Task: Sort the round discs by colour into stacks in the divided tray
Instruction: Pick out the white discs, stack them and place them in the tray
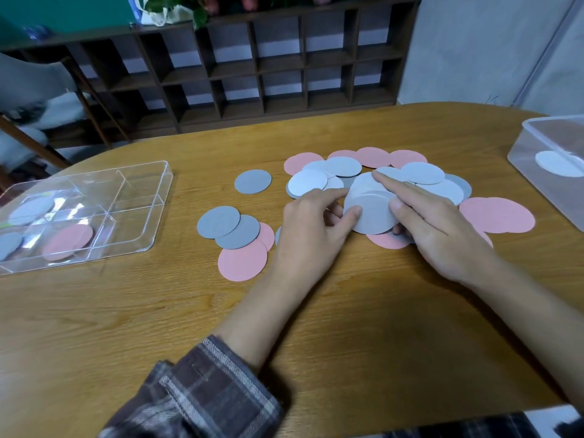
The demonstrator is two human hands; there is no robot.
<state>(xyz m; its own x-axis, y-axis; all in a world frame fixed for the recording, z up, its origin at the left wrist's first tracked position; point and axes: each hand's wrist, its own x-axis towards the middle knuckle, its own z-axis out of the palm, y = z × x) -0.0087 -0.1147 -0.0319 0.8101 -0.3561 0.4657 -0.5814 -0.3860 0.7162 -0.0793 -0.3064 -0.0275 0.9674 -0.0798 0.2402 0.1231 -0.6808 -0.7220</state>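
Note:
Pink, grey and white round discs lie scattered on the wooden table (pixel 316 311). Between both hands is a small stack of white discs (pixel 371 210), tilted up off the table. My left hand (pixel 311 226) grips its left edge with thumb and fingers. My right hand (pixel 433 226) holds the right edge, its forefinger stretched over the top. A loose heap of white discs (pixel 422 173) sits just behind, with pink discs (pixel 373 157) at the back. The clear divided tray (pixel 136 213) at the left holds a white disc (pixel 31 210), a pink disc (pixel 68 241) and a grey disc (pixel 9 245) in separate compartments.
A single grey disc (pixel 252 181) lies left of the heap; two grey discs (pixel 229 226) overlap a pink disc (pixel 242 260) nearer me. Large pink discs (pixel 499 214) lie at the right. A clear box (pixel 537 147) with a white disc (pixel 556 163) stands at the right edge.

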